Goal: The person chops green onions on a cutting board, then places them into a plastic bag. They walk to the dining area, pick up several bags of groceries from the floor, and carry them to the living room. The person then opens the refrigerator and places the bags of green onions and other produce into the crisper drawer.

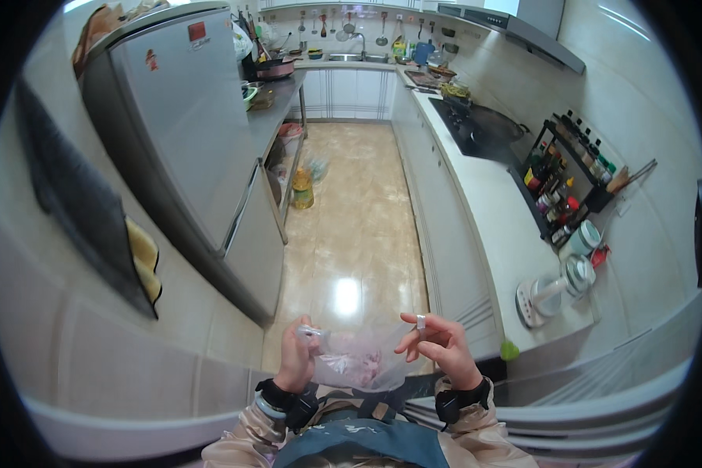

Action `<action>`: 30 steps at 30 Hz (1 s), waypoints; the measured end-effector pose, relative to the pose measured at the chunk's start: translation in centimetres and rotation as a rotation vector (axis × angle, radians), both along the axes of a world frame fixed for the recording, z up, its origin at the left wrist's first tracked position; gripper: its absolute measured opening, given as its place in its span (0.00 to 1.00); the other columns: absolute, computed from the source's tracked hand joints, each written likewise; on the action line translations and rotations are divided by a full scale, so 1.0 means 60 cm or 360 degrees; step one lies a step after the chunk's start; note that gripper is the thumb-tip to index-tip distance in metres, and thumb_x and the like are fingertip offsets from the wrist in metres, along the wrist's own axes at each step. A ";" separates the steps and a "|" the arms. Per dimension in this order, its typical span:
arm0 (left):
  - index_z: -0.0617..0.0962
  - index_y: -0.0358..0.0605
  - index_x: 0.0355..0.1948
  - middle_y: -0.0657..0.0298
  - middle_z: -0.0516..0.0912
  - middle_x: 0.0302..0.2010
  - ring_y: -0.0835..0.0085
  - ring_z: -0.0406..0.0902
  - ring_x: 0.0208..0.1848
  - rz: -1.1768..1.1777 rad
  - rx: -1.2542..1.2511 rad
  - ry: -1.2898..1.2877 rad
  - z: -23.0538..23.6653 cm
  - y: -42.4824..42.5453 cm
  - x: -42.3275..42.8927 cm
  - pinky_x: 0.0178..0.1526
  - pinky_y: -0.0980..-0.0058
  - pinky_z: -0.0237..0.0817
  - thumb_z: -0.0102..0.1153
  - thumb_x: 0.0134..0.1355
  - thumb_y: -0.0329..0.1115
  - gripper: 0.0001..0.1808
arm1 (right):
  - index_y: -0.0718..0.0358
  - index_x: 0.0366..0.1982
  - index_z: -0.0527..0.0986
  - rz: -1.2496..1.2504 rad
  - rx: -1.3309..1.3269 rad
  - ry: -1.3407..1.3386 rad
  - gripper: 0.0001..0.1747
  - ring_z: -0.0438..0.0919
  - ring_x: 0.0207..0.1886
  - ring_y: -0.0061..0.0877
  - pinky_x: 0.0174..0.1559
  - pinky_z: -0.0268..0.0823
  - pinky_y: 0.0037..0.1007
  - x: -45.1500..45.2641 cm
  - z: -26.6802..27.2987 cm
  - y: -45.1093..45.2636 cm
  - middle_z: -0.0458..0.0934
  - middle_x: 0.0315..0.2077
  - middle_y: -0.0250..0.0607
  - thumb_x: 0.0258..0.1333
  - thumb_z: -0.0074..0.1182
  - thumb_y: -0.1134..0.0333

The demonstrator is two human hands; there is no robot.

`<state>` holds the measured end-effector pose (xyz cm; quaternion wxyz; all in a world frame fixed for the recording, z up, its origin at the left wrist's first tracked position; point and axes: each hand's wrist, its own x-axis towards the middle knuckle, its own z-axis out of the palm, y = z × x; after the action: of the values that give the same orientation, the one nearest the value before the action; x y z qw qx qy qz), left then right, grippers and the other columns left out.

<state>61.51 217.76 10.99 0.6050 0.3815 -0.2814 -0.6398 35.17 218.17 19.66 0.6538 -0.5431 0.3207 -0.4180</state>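
A translucent plastic bag (360, 365) with pinkish contents, perhaps raw meat, hangs in front of my waist. My left hand (299, 354) grips the bag's gathered upper left part. On the other side, my right hand (441, 345) is raised beside the bag's right edge, fingers bent and apart, with a silvery band on one finger. Whether those fingertips touch the plastic cannot be told. Both wrists carry black straps with small devices.
A grey refrigerator (181, 117) stands at the left, a white counter (474, 193) runs along the right with a wok (491, 126), a spice rack (561, 175) and a glass kettle (541, 298). An oil bottle (303, 190) stands on the tiled floor (351, 234).
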 end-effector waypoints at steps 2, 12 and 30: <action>0.63 0.53 0.22 0.75 0.62 0.18 0.87 0.57 0.20 -0.0041 0.0011 0.0152 0.013 -0.086 0.001 0.21 0.86 0.46 0.45 0.66 0.32 0.13 | 0.75 0.58 0.65 0.0010 0.0037 0.0053 0.26 0.78 0.35 0.21 0.41 0.72 0.21 0.001 0.019 -0.085 0.81 0.37 0.50 0.56 0.48 0.77; 0.67 0.50 0.26 0.74 0.66 0.20 0.86 0.61 0.20 -0.0181 0.0059 0.0077 0.025 -0.481 -0.027 0.22 0.86 0.49 0.43 0.54 0.19 0.10 | 0.73 0.61 0.60 0.0046 -0.0013 0.0031 0.28 0.77 0.39 0.21 0.46 0.70 0.24 0.012 0.027 -0.456 0.78 0.44 0.53 0.58 0.47 0.75; 0.70 0.40 0.50 0.71 0.72 0.21 0.85 0.68 0.22 -0.0184 -0.0270 -0.0137 0.037 -1.243 -0.099 0.28 0.87 0.59 0.48 0.58 0.24 0.17 | 0.72 0.60 0.62 0.0605 -0.0502 0.0227 0.28 0.76 0.36 0.22 0.43 0.69 0.24 0.057 0.035 -1.293 0.79 0.41 0.45 0.57 0.51 0.74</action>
<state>55.58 143.20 13.21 0.5846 0.3392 -0.3816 -0.6306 38.58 140.56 21.75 0.6035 -0.7170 0.1889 -0.2931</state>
